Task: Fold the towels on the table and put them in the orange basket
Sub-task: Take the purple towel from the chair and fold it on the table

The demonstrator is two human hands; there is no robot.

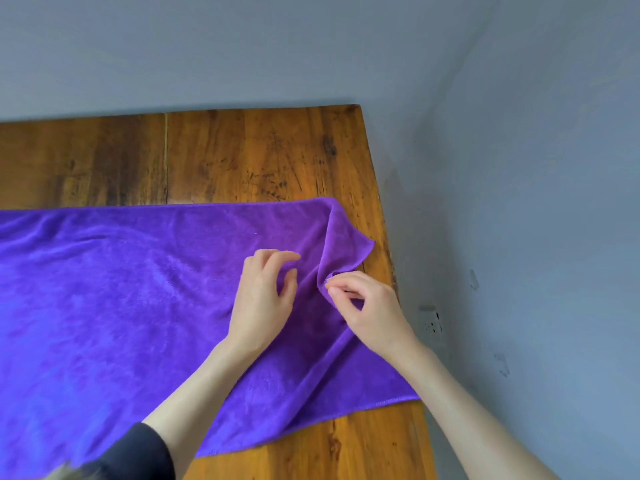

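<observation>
Both forearms reach in from the near edge of the table (263, 157), bare to the wrists; a dark sleeve (138, 452) covers the left upper arm. The left hand (265, 303) lies palm down on the towel (104, 289), its fingers (277, 256) loosely curled and lifted, holding nothing. The right hand (367, 306), just beside it toward the table's right edge, is bent at the wrist, thumb and forefinger pinching a raised fold of the towel.
</observation>
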